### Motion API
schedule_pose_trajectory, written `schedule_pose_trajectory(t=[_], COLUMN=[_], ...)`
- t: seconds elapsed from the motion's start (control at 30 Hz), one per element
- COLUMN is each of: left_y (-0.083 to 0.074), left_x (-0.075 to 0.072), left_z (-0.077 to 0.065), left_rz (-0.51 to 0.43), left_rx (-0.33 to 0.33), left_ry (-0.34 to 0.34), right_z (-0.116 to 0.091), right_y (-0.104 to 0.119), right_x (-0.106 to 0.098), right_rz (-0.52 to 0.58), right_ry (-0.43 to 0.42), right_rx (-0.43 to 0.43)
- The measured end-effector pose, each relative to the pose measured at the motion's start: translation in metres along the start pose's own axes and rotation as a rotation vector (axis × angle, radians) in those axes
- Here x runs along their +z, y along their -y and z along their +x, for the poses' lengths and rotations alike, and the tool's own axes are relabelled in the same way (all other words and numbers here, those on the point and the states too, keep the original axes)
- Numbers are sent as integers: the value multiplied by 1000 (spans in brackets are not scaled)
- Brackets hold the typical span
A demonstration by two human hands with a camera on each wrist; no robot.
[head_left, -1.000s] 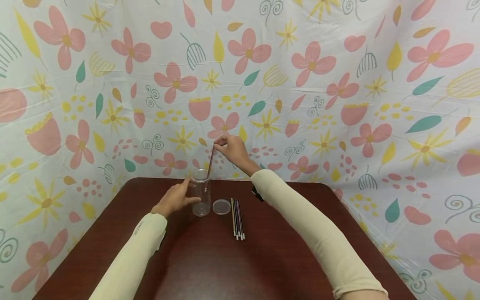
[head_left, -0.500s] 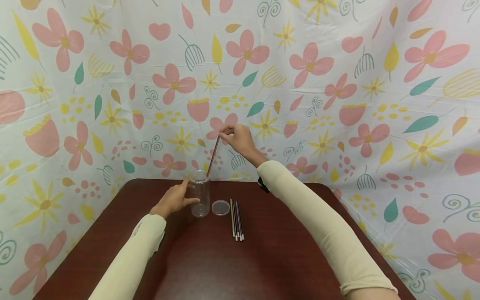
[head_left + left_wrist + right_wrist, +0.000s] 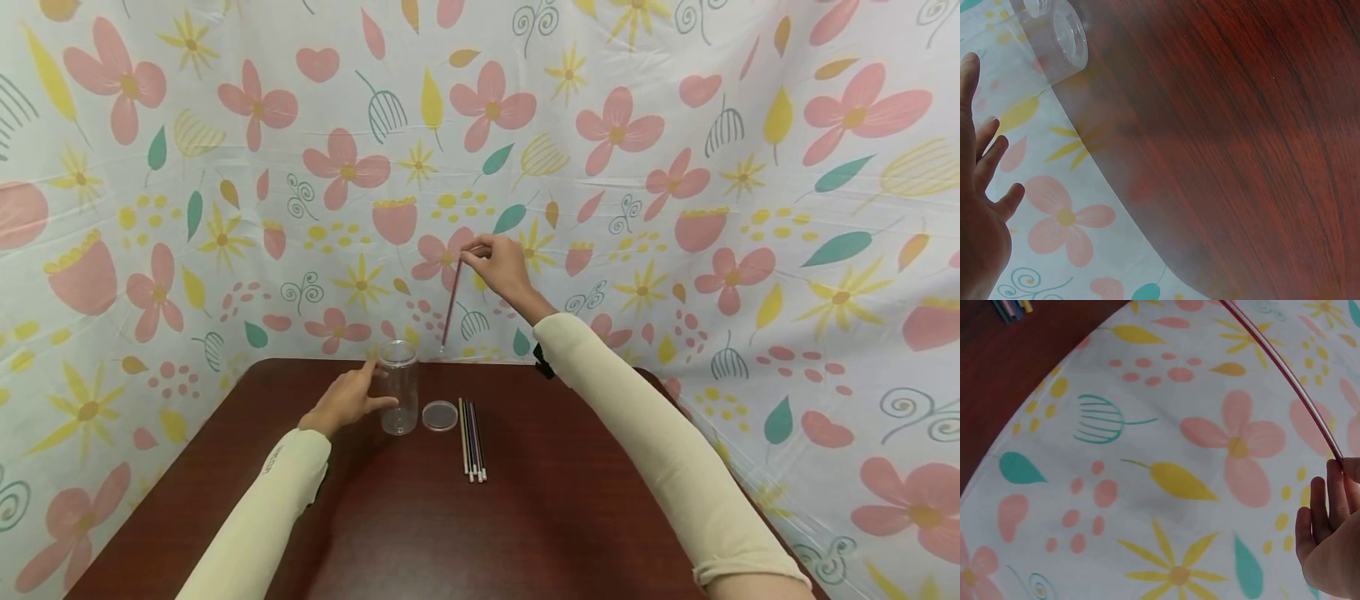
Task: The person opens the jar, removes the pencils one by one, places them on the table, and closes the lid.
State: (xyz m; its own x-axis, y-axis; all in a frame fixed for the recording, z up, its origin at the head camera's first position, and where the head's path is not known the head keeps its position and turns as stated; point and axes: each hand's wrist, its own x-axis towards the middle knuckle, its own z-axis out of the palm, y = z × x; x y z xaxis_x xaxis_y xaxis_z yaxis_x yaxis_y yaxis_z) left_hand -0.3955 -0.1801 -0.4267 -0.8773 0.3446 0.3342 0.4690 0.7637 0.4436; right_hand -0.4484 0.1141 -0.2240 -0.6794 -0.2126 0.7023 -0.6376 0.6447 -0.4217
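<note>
In the head view my left hand (image 3: pixel 348 398) holds the side of a clear, upright jar (image 3: pixel 399 400), thumb in front and forefinger behind its rim. The left wrist view shows this jar (image 3: pixel 1054 44) at the top left, beside the fingers. My right hand (image 3: pixel 498 265) is raised high, pinching the top end of a slim reddish pencil (image 3: pixel 452 302). That pencil hangs at a slant, its lower tip above and right of the jar's mouth. The right wrist view shows the pencil (image 3: pixel 1291 378) running up-left from the fingertips.
A round clear lid (image 3: pixel 439 416) lies just right of the jar. Beside it several pencils (image 3: pixel 472 442) with white ends lie side by side. All stand on a dark red-brown table (image 3: pixel 405 517), with a flower-patterned cloth (image 3: pixel 570 192) hanging behind.
My right hand has risen and moved right, drawing the pencil up out of the jar and clear of its mouth. My left hand stays at the jar.
</note>
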Motion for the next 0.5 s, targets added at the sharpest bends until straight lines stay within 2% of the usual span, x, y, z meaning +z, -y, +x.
schedule_pose_trajectory(t=[0.23,0.37,0.5], left_y=[1,1,2], left_x=[0,0,0], left_z=[0,0,2], left_rz=[0,-1,4], left_rx=[-3,-7,-3], left_ry=[6,3,4], right_z=[-25,-44,-67], right_y=[-32,-56,-77], right_x=[7,17,28], right_rz=[27,4,-21], right_ry=[77,111,139], right_rx=[90,162,187])
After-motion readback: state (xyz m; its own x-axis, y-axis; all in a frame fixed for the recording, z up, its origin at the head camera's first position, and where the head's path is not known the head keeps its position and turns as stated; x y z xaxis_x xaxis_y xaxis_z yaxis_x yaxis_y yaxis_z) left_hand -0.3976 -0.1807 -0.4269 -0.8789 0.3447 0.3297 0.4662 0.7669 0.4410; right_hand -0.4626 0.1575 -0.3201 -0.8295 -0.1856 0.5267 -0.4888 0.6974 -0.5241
